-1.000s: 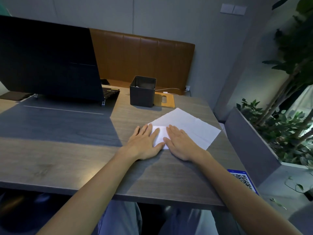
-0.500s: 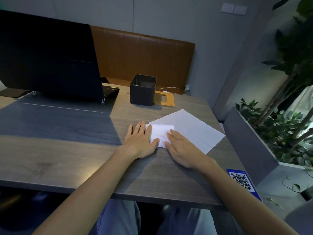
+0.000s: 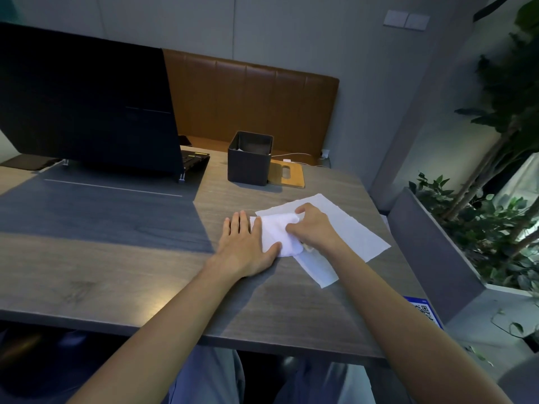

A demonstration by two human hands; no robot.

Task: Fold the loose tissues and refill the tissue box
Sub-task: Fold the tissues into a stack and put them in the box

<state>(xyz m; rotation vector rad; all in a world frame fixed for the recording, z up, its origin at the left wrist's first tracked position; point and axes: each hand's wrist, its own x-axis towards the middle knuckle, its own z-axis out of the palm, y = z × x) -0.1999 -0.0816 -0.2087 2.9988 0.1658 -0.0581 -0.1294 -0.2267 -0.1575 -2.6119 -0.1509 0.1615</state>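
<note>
A small folded white tissue (image 3: pixel 277 233) lies on the wooden table (image 3: pixel 145 272), on top of larger flat loose tissues (image 3: pixel 347 228). My left hand (image 3: pixel 243 243) lies flat beside it, fingers straight, thumb pressing the folded tissue's near left edge. My right hand (image 3: pixel 313 227) has its fingers curled and pinches the folded tissue's right side, lifting that edge a little. The dark square tissue box (image 3: pixel 250 158) stands open-topped farther back on the table, apart from both hands. Its wooden lid (image 3: pixel 287 173) lies flat just right of it.
An open black laptop (image 3: pixel 87 103) stands at the back left with a dark desk mat (image 3: pixel 96 211) in front. A brown padded bench back (image 3: pixel 250 100) runs behind the table. A grey planter (image 3: pixel 431 258) with green plants sits at the right. A blue QR sticker (image 3: pixel 424 312) marks the table's right corner.
My right hand has gone from lying flat on the tissue to curling and pinching its right edge. The left hand has slid slightly left, staying flat. The camera view has tilted a little.
</note>
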